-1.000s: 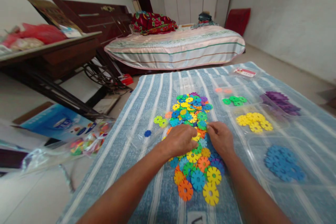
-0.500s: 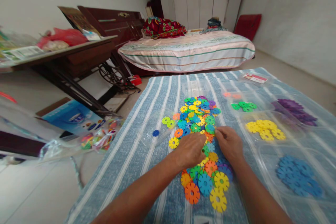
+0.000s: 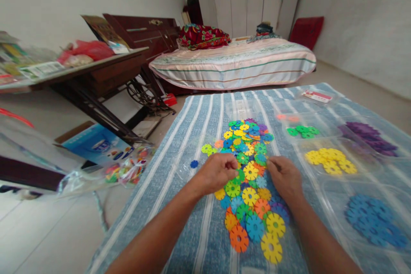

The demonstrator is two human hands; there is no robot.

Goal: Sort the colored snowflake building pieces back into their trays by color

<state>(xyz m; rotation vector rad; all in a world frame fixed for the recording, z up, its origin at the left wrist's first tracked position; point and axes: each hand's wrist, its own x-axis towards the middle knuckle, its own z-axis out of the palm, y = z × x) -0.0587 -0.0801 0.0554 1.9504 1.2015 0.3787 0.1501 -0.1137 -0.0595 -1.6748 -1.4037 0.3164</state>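
Note:
A long heap of notched plastic discs (image 3: 250, 196) in several colours lies on the striped cloth between my hands. My left hand (image 3: 218, 173) is over the heap's left side, its fingers curled into a loose pinch beside a green disc (image 3: 239, 177). Whether that disc is between the fingertips or lies under them, I cannot make out. At the right edge of the heap, my right hand (image 3: 285, 175) has its thumb and fingers pressed together. Anything inside that pinch is hidden.
On the right stand clear boxes with blue discs (image 3: 374, 219), yellow discs (image 3: 332, 160), green discs (image 3: 302, 131), purple discs (image 3: 369, 137) and orange discs (image 3: 288, 118). A clear tray with lime discs (image 3: 207, 149) and one dark blue disc (image 3: 194, 164) is on the left. A bed (image 3: 231, 66) stands beyond.
My left hand has moved left and slightly up from the middle of the heap, uncovering yellow and green discs. My right hand stays by the right edge. The view has shifted slightly.

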